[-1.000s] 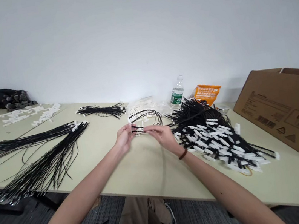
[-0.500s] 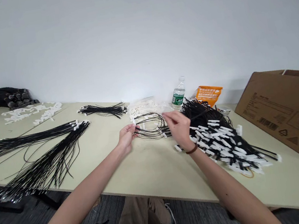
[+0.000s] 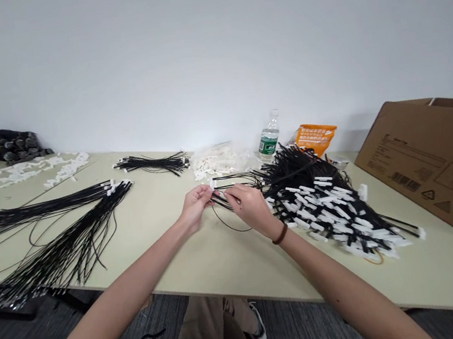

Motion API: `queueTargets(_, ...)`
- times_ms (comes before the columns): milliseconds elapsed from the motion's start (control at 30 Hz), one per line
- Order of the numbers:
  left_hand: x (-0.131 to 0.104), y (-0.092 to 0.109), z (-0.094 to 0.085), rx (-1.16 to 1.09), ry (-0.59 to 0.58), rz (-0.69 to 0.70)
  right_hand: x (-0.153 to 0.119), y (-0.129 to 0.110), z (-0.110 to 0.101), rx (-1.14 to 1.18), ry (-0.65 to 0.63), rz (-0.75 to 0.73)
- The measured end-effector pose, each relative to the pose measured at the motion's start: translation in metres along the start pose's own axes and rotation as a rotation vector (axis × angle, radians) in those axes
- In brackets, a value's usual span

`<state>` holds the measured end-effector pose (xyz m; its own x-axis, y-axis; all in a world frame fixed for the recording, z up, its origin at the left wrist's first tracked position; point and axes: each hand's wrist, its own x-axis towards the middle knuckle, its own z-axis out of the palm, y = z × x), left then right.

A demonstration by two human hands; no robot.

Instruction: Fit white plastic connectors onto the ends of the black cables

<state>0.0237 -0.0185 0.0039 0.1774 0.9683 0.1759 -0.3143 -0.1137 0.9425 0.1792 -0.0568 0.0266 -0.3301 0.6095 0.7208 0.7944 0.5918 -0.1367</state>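
Between finger and thumb, my left hand grips a white connector at the end of a black wire harness. My right hand is closed in a pinch on the black wires just right of that connector; its fingertips partly hide them. One thin wire curves down below both hands. The harness's far end runs behind my right hand toward a large pile of black cables with white connectors.
Behind the hands lies a clear bag of white connectors. A water bottle, an orange packet and a cardboard box stand to the right. Black wire bundles, loose white connectors and dark cable coils lie left.
My right hand has come left and down, close to my left hand. The harness wires, looped between the hands before, now stretch right, with one wire hanging in a curve below.
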Motion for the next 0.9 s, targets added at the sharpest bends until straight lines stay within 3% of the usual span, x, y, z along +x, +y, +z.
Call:
queueTargets(467, 0.0005, 0.0006, -0.0006, 0.026, 0.006, 0.032, 0.0007, 0.0012, -0.0008, -0.016, -0.014, -0.056)
queueTargets(900, -0.0009, 0.003, 0.0013, 0.054, 0.006, 0.035, -0.0012, 0.0019, -0.0021, -0.232, 0.009, -0.203)
